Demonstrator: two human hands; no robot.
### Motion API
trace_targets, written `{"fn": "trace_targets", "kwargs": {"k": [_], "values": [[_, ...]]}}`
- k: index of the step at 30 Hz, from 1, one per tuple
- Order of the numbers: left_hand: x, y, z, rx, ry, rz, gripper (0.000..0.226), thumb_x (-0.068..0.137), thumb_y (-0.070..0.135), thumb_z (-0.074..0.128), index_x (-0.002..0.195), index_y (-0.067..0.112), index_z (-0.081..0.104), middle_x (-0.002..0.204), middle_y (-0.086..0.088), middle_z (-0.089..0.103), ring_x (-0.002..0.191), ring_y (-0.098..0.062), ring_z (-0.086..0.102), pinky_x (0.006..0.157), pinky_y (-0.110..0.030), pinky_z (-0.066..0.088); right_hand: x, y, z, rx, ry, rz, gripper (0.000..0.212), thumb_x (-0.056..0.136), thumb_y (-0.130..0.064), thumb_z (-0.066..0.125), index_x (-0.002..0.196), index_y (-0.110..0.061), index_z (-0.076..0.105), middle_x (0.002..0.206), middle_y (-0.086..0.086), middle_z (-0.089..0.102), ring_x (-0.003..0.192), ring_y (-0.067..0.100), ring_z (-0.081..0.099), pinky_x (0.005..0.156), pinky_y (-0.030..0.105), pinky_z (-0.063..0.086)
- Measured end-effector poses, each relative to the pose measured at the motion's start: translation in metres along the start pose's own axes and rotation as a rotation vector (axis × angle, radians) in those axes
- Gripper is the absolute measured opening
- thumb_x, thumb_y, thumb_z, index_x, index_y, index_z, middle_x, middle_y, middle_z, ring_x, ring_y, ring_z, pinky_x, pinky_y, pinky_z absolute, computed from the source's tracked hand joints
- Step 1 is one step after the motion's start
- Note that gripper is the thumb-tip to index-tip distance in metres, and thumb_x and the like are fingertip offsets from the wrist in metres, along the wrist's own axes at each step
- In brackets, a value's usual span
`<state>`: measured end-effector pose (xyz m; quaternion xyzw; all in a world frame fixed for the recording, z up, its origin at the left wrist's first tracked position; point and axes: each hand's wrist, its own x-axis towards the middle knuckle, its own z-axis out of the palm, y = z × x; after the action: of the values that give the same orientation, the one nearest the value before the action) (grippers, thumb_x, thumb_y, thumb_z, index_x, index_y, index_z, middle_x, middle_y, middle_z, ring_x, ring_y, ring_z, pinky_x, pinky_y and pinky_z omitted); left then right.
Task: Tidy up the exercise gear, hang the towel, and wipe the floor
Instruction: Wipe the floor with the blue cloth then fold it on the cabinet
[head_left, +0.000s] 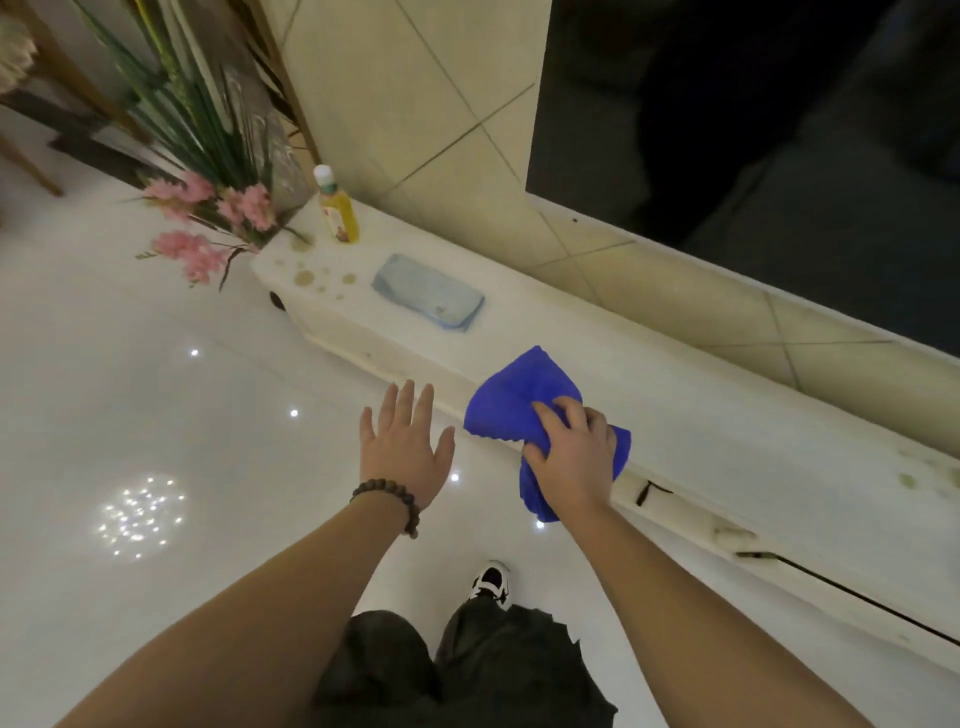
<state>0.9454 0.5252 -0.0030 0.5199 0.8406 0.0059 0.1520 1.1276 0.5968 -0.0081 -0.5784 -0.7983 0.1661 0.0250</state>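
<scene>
A person stands over a glossy white floor (156, 395) beside a long, low white ledge (727, 431) that runs under a dark wall-mounted screen (753, 130). The right hand (574, 457) grips a bright blue cloth (519, 395), fingers curled round its bunched middle; 1 loose end fans out over the ledge's front edge, the other hangs below the hand — clear of the tiles, as far as can be judged. The left hand (405, 447), a beaded bracelet (395, 501) at its wrist, is spread flat with fingers straight and holds nothing, hovering just beside the cloth and over the floor.

Further along the ledge lie a folded pale-blue towel (428, 291), a bottle of yellow liquid (337, 210) and a cluster of brownish drip marks (317, 273), with pink artificial flowers (208, 228) at the far end. More stains (909, 480) show near the right edge.

The floor has yet to be wiped, and the pale towel has not been hung. The risks look modest: the loose grip could let the cloth slip — and a sweep along the ledge might drag the towel through the drips or knock the bottle over. The polished tiles would turn slick if wetted near the person's shoe (491, 582).
</scene>
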Motion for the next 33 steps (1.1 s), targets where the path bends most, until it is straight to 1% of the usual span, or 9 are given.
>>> {"fn": "trace_targets", "kwargs": {"k": [6, 10, 15, 20, 26, 31, 33], "values": [[0.058, 0.002, -0.01, 0.031, -0.094, 0.066, 0.063, 0.099, 0.049, 0.023, 0.154, 0.024, 0.005, 0.162, 0.0, 0.001, 0.148, -0.018, -0.004, 0.12, -0.046, 0.002, 0.037, -0.012, 0.006, 0.021, -0.042, 0.132, 0.047, 0.094, -0.039, 0.047, 0.139, -0.026, 0.043, 0.144, -0.001, 0.038, 0.128, 0.028, 0.035, 0.107, 0.042, 0.029], [0.104, -0.005, -0.015, 0.052, -0.152, 0.122, 0.063, 0.1, 0.05, 0.021, 0.154, 0.024, 0.002, 0.162, 0.0, -0.002, 0.148, -0.019, -0.005, 0.12, -0.045, 0.002, 0.07, -0.026, 0.015, 0.045, -0.037, 0.213, 0.047, 0.093, -0.037, 0.048, 0.138, -0.025, 0.045, 0.143, 0.001, 0.04, 0.127, 0.03, 0.036, 0.107, 0.043, 0.028], [0.178, -0.026, -0.019, 0.098, -0.213, 0.265, 0.063, 0.099, 0.049, 0.019, 0.154, 0.024, 0.001, 0.162, 0.0, -0.003, 0.148, -0.019, -0.006, 0.12, -0.046, 0.003, 0.119, -0.053, 0.029, 0.041, -0.004, 0.367, 0.045, 0.092, -0.036, 0.05, 0.136, -0.025, 0.048, 0.141, 0.002, 0.043, 0.125, 0.032, 0.04, 0.103, 0.045, 0.032], [0.248, -0.047, -0.016, 0.154, -0.27, 0.394, 0.062, 0.1, 0.047, 0.019, 0.154, 0.021, 0.001, 0.162, -0.002, -0.003, 0.148, -0.02, -0.006, 0.12, -0.045, 0.002, 0.167, -0.072, 0.048, 0.068, -0.021, 0.524, 0.047, 0.094, -0.036, 0.046, 0.14, -0.027, 0.04, 0.145, -0.002, 0.037, 0.126, 0.028, 0.037, 0.105, 0.042, 0.033], [0.294, -0.057, 0.008, 0.172, -0.299, 0.481, 0.063, 0.1, 0.047, 0.02, 0.154, 0.02, 0.001, 0.162, -0.003, -0.005, 0.148, -0.02, -0.006, 0.121, -0.043, 0.002, 0.219, -0.07, 0.075, 0.117, 0.042, 0.613, 0.048, 0.093, -0.034, 0.05, 0.139, -0.025, 0.043, 0.144, 0.001, 0.039, 0.126, 0.03, 0.037, 0.104, 0.044, 0.032], [0.333, -0.051, 0.055, 0.165, -0.271, 0.528, 0.063, 0.099, 0.044, 0.027, 0.154, 0.019, 0.006, 0.161, -0.006, -0.001, 0.149, -0.023, -0.004, 0.12, -0.044, 0.004, 0.272, -0.041, 0.124, 0.132, 0.05, 0.592, 0.045, 0.091, -0.033, 0.052, 0.135, -0.024, 0.046, 0.142, 0.002, 0.04, 0.123, 0.032, 0.038, 0.102, 0.046, 0.031], [0.35, -0.046, 0.079, 0.158, -0.26, 0.531, 0.063, 0.099, 0.044, 0.025, 0.154, 0.019, 0.006, 0.162, -0.005, 0.0, 0.149, -0.022, -0.003, 0.12, -0.043, 0.004, 0.293, -0.025, 0.149, 0.125, 0.044, 0.59, 0.045, 0.092, -0.034, 0.051, 0.135, -0.024, 0.045, 0.142, 0.002, 0.038, 0.123, 0.032, 0.038, 0.102, 0.045, 0.03]]}}
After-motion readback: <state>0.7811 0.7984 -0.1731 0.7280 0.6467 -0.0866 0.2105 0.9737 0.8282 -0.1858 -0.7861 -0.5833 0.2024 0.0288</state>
